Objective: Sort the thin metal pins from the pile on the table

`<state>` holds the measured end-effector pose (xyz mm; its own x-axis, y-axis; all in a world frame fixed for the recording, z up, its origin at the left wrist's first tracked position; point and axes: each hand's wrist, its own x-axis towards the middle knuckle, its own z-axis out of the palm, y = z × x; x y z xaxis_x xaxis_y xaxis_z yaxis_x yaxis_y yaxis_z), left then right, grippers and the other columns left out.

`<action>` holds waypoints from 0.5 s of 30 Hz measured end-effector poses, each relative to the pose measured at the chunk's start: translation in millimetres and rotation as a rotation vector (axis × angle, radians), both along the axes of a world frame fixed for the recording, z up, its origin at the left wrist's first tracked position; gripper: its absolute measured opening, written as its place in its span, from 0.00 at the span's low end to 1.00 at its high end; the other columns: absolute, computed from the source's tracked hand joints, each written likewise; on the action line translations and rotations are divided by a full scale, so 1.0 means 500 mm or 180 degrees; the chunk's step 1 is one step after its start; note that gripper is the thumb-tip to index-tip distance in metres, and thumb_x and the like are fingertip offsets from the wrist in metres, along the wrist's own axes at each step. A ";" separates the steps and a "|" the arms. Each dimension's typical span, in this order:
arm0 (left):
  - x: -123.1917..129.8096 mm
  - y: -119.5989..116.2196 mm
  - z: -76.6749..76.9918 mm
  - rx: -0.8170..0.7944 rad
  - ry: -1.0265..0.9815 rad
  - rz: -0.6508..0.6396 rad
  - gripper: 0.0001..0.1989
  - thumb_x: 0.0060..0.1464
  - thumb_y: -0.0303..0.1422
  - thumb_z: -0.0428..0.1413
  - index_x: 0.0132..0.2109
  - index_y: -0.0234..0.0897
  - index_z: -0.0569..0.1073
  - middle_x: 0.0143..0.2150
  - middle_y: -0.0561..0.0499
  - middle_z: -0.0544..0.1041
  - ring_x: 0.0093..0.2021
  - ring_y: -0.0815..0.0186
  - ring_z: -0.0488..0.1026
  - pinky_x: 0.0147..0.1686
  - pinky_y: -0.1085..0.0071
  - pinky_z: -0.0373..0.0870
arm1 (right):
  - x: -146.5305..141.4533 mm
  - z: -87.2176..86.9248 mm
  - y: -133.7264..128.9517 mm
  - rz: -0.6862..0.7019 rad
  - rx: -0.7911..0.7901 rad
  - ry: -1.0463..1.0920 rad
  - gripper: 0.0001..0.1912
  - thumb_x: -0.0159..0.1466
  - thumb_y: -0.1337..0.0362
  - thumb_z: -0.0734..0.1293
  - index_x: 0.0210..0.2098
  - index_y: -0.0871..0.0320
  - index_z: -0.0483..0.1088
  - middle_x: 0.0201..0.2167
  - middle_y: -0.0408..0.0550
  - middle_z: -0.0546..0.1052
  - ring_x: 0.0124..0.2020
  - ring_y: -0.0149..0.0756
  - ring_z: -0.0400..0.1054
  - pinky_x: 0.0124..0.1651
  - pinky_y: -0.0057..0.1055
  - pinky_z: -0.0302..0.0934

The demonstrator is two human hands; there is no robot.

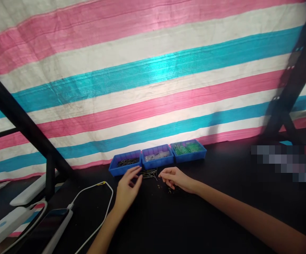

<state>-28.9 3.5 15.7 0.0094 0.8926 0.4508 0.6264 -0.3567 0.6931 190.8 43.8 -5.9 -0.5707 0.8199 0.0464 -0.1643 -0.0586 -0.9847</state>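
A small pile of long thin screws or nails lies on the black table between my hands. My left hand is at the pile's left edge, thumb and fingers apart with nothing seen between them. To the right of the pile, my right hand is closed in a pinch; whatever is at its fingertips is too small to make out. Behind stand three blue bins: a left bin of dark screws or nails, a middle bin of clear whitish pieces, and a right bin of green pieces.
Tiny bits lie under my right hand. A white cable loops across the table to a phone-like device at left. A power strip is beside it. Black frame posts and a striped sheet bound the back.
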 end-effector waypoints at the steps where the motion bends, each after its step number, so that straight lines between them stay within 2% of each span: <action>1: 0.011 -0.006 -0.003 0.0074 0.0338 -0.0164 0.15 0.55 0.38 0.51 0.49 0.40 0.73 0.54 0.46 0.70 0.44 0.61 0.73 0.36 0.67 0.73 | 0.000 -0.001 0.000 0.0008 -0.0002 0.0028 0.17 0.55 0.53 0.69 0.33 0.63 0.73 0.24 0.42 0.67 0.17 0.20 0.56 0.16 0.18 0.51; 3: 0.031 -0.020 -0.010 0.0163 0.0967 -0.0521 0.16 0.57 0.36 0.49 0.52 0.43 0.70 0.56 0.48 0.69 0.53 0.59 0.67 0.51 0.59 0.66 | 0.001 -0.001 0.001 0.0022 -0.0051 0.0115 0.17 0.55 0.54 0.69 0.34 0.63 0.73 0.24 0.42 0.67 0.17 0.20 0.56 0.16 0.18 0.52; 5: 0.045 -0.031 -0.016 0.0152 0.1464 -0.0816 0.20 0.57 0.36 0.49 0.57 0.45 0.65 0.60 0.49 0.63 0.59 0.58 0.59 0.56 0.55 0.58 | 0.002 -0.001 0.002 0.0042 -0.0149 0.0238 0.16 0.55 0.54 0.69 0.33 0.63 0.72 0.24 0.41 0.67 0.17 0.20 0.56 0.16 0.18 0.52; 7: 0.052 -0.037 -0.021 0.0067 0.1761 -0.0975 0.22 0.58 0.38 0.49 0.59 0.47 0.61 0.62 0.50 0.60 0.62 0.57 0.55 0.57 0.54 0.57 | 0.002 0.000 0.003 0.0073 -0.0240 0.0345 0.15 0.55 0.55 0.69 0.32 0.63 0.72 0.23 0.41 0.67 0.17 0.20 0.56 0.17 0.18 0.52; 9: 0.054 -0.039 -0.026 -0.0018 0.1863 -0.0997 0.21 0.58 0.39 0.48 0.59 0.47 0.62 0.62 0.51 0.61 0.62 0.58 0.55 0.56 0.54 0.58 | 0.002 0.001 0.003 0.0093 -0.0287 0.0403 0.15 0.55 0.55 0.69 0.32 0.63 0.72 0.24 0.41 0.67 0.17 0.20 0.56 0.17 0.19 0.52; 15: 0.054 -0.033 -0.030 0.0068 0.1724 -0.0667 0.15 0.60 0.37 0.46 0.51 0.43 0.70 0.54 0.49 0.71 0.56 0.60 0.63 0.54 0.57 0.62 | 0.001 0.004 0.002 0.0103 -0.0318 0.0427 0.16 0.54 0.55 0.70 0.34 0.63 0.73 0.23 0.41 0.66 0.17 0.20 0.56 0.16 0.18 0.51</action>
<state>-1.7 -12.9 0.7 0.4192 0.8375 0.3504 0.8042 -0.5217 0.2848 191.2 44.7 -3.7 -0.5910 0.8055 0.0433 -0.2904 -0.1624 -0.9430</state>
